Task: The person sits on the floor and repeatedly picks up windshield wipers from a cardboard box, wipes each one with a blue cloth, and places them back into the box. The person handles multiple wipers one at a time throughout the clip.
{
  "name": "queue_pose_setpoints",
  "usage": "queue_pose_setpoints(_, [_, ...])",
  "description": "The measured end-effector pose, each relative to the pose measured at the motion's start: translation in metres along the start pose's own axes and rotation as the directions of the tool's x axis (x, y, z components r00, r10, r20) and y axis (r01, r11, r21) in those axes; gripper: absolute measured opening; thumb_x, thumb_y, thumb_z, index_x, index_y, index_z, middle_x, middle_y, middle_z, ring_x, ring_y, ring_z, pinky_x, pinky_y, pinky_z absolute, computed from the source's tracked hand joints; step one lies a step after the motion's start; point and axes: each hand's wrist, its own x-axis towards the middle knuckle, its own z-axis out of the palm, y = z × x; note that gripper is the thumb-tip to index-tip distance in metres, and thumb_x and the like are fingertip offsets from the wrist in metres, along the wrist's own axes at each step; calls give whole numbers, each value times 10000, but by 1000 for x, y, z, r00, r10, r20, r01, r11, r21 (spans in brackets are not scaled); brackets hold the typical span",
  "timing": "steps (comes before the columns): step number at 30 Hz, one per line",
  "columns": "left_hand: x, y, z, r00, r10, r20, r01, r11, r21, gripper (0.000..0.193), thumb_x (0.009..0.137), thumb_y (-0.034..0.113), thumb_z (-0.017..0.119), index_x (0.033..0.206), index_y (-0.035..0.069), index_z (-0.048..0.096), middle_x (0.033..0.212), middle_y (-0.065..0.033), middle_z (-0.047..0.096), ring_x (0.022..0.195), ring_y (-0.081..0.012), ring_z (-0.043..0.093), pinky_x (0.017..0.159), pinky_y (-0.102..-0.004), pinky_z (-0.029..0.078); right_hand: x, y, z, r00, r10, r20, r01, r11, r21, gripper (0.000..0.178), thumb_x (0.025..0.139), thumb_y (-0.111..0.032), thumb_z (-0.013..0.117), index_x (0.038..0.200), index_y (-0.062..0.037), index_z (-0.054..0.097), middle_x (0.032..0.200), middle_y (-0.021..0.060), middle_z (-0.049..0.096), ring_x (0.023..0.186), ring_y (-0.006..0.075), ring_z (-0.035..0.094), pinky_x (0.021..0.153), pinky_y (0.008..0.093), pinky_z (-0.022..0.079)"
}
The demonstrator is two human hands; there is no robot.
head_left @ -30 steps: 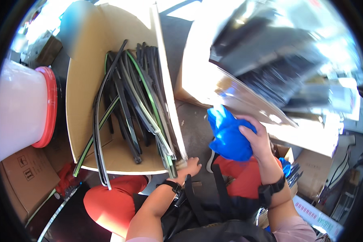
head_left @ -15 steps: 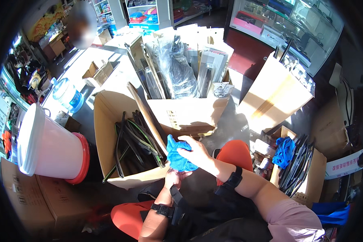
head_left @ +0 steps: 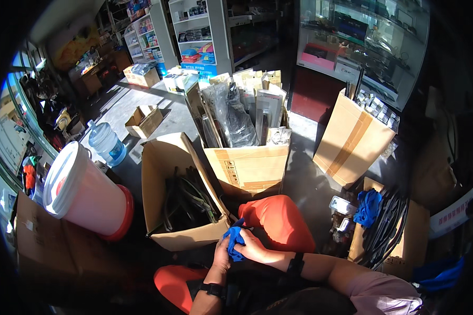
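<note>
- The biggest thing close by is the tall brown box (head_left: pixel 257 165) with clear bags (head_left: pixel 239 121) in it, at 12 o'clock from the hands.
- Next is the brown box (head_left: pixel 189 238) of black strips (head_left: pixel 186 202), at 10 o'clock. One corner of it is very near the hands.
- A smaller box (head_left: pixel 412 236) is at 3 o'clock, with a blue rag (head_left: pixel 368 207) at its left side.
- The left hand (head_left: pixel 221 255) and the right hand (head_left: pixel 253 248) are close together. Both have curled fingers pinching the blue cloth.
- To hold it well, I think both hands should squeeze gently and evenly, with no loose bit hanging down. Elbows tucked in would help too. The hands should mind the box corner at 11 o'clock, as it might snag.
- The blue cloth (head_left: pixel 232 242) is between the two hands, just above the lap. It is bright blue, crumpled and soft-looking, and some is hidden by fingers.
- The smallest bit is a dark tip (head_left: pixel 238 222) at the cloth's 12 o'clock. I can't tell if it is cloth or something else.
</note>
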Motion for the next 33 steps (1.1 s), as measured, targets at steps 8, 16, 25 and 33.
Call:
queue_pose_setpoints(8, [20, -22, 7, 995, -99, 20, 101, 993, -61, 379, 900, 232, 495, 1218, 26, 515, 1062, -91, 620, 952, -202, 606, 854, -325, 483, 1, 25, -11, 996, 64, -61, -58, 993, 104, 519, 754, -164, 679, 1219, -92, 459, 1124, 142, 552, 1029, 293, 567, 860, 361, 461])
queue_pose_setpoints(16, [6, -25, 5, 996, -90, 17, 91, 996, -15, 357, 889, 250, 521, 1174, 35, 520, 1027, -88, 610, 910, -199, 606, 796, -322, 503, -6, 51, -7, 1000, 1, 30, -7, 979, 204, 424, 762, -99, 673, 1152, -67, 510, 1040, 102, 583, 945, 206, 579, 832, 315, 465])
queue_pose_setpoints(25, [-2, -29, 1, 993, -63, 99, 50, 991, 127, 434, 881, 267, 572, 1213, 1, 484, 1066, -116, 592, 955, -185, 582, 842, -299, 469, -12, 51, -22, 954, 208, 217, -300, 707, 640, 442, 763, 98, 528, 1182, -38, 493, 1093, 65, 576, 998, 137, 550, 872, 273, 452])
queue_pose_setpoints(33, [-33, 104, -33, 857, 511, -67, -403, 745, 532, 236, 911, 133, 577, 1058, -51, 585, 852, -40, 640, 787, -101, 596, 755, -230, 481, 95, -25, -99, 962, 94, 258, -230, 791, 568, 511, 641, 106, 470, 1126, -23, 569, 1027, 67, 603, 933, 147, 568, 839, 273, 450])
